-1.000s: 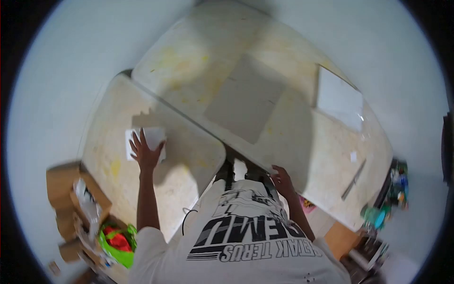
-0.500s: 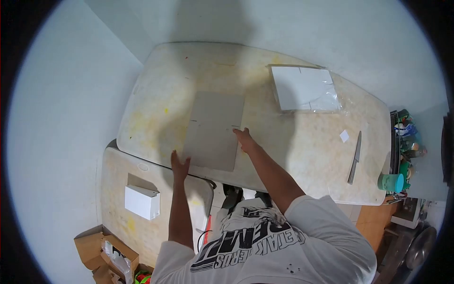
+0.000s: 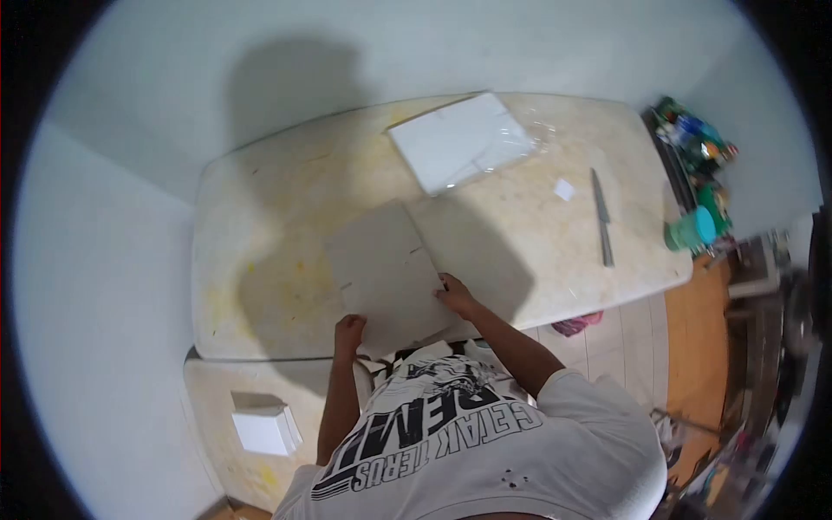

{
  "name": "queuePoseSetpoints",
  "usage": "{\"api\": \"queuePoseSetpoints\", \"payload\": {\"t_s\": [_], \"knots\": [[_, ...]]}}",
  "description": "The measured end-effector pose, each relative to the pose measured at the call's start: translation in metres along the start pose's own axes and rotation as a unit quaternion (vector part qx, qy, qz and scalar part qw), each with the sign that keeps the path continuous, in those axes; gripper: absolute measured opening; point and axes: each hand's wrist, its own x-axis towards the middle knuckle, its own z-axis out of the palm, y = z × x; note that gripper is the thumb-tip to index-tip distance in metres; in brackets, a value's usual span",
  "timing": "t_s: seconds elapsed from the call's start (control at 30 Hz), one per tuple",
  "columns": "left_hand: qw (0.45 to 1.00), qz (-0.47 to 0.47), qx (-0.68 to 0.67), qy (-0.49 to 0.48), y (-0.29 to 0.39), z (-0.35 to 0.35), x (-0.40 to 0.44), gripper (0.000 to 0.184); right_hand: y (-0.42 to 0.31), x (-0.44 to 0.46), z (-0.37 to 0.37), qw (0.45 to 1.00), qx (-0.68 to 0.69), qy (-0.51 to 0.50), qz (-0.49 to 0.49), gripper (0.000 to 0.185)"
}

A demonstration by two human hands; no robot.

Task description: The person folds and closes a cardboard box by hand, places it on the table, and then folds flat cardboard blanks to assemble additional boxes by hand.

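A flat grey board (image 3: pixel 381 269) lies at a slant in the middle of the frame, its far part over the large table (image 3: pixel 537 269) and its near end reaching past the table's front edge, close to the printed shirt (image 3: pixel 485 433). The left hand (image 3: pixel 350 334) is curled closed at the board's lower left edge, and the right hand (image 3: pixel 457 296) pinches the opposite edge a little higher up; the fingers beneath are hidden, but both seem to have hold of it. Short dark marks show near either long side. The step in hand looks like handling and positioning this board; a next move from this hold calls for keeping both edges level and the near end supported, so that the sheet does not bend or slip. At upper centre lies a white stack in clear plastic (image 3: pixel 464 139), with a small white piece (image 3: pixel 564 189) and a knife (image 3: pixel 602 217) to its right, well apart from both hands. A white block (image 3: pixel 264 433) sits at lower left.
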Motion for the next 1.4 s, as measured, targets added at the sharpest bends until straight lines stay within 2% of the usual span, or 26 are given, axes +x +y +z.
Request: {"api": "queuePoseSetpoints", "payload": {"t_s": [0.07,0.13,0.2,0.27,0.3,0.33,0.43,0.47,0.5,0.57,0.63,0.67,0.7,0.77,0.8,0.9,0.97,1.03,1.1,1.17,1.3,1.4], "knots": [[0.968,0.145,0.143,0.146,-0.03,0.025,0.001,0.051,0.017,-0.03,-0.031,0.999,0.032,0.021,0.028,0.049],[0.916,0.314,0.237,0.083,-0.035,0.041,-0.015,0.065,0.033,-0.06,-0.05,0.994,0.08,0.052,0.055,0.051],[0.882,0.392,0.261,-0.001,-0.022,0.06,-0.047,0.074,0.048,-0.093,-0.056,0.981,0.147,0.095,0.085,0.051],[0.834,0.401,0.37,-0.078,0.005,0.082,-0.078,0.072,0.056,-0.118,-0.056,0.938,0.289,0.155,0.108,0.05],[0.778,0.494,0.382,-0.071,0.002,0.098,-0.073,0.071,0.059,-0.129,-0.056,0.908,0.358,0.183,0.117,0.049],[0.739,0.562,0.366,-0.065,0.009,0.114,-0.077,0.059,0.061,-0.141,-0.055,0.89,0.387,0.204,0.124,0.047],[0.705,0.61,0.284,-0.222,0.054,0.141,-0.096,0.044,0.057,-0.167,-0.059,0.834,0.474,0.254,0.127,0.039],[0.675,0.641,0.29,-0.221,0.068,0.151,-0.1,0.042,0.059,-0.174,-0.059,0.814,0.504,0.264,0.122,0.036],[0.645,0.67,0.295,-0.22,0.077,0.162,-0.105,0.04,0.092,-0.165,-0.065,0.825,0.52,0.199,0.097,0.031],[0.599,0.715,0.273,-0.236,0.092,0.179,-0.107,0.039,0.089,-0.173,-0.074,0.818,0.518,0.232,0.095,0.028],[0.563,0.752,0.22,-0.264,0.116,0.204,-0.102,0.039,0.165,-0.144,-0.095,0.917,0.359,0.174,-0.016,0.026],[0.623,0.708,0.203,-0.263,0.112,0.218,-0.098,0.044,0.166,-0.14,-0.109,0.919,0.362,0.156,-0.002,0.026],[0.642,0.684,0.203,-0.28,0.119,0.227,-0.093,0.047,0.168,-0.136,-0.123,0.921,0.365,0.138,0.012,0.025],[0.677,0.634,0.202,-0.313,0.137,0.241,-0.087,0.052,0.087,-0.16,-0.151,0.819,0.533,0.125,0.171,0.026],[0.673,0.642,0.219,-0.295,0.143,0.25,-0.087,0.055,0.116,-0.143,-0.163,0.818,0.53,0.086,0.205,0.026],[0.661,0.652,0.27,-0.257,0.167,0.278,-0.089,0.063,0.122,-0.132,-0.195,0.809,0.556,-0.077,0.177,0.034],[0.661,0.64,0.297,-0.256,0.177,0.293,-0.089,0.067,0.12,-0.137,-0.215,0.9,0.385,-0.195,0.068,0.038],[0.687,0.603,0.274,-0.299,0.165,0.32,-0.056,0.07,0.11,-0.151,-0.238,0.907,0.339,-0.24,0.073,0.041],[0.72,0.567,0.25,-0.312,0.166,0.333,-0.052,0.07,0.091,-0.156,-0.257,0.857,0.433,-0.203,0.193,0.044],[0.76,0.529,0.23,-0.298,0.178,0.331,-0.076,0.068,0.108,-0.141,-0.265,0.843,0.445,-0.228,0.198,0.045],[0.771,0.535,0.217,-0.269,0.189,0.336,-0.112,0.062,0.126,-0.135,-0.279,0.798,0.515,-0.21,0.233,0.046],[0.792,0.496,0.223,-0.279,0.19,0.342,-0.114,0.06,0.1,-0.151,-0.297,0.84,0.456,-0.213,0.203,0.05]]}}
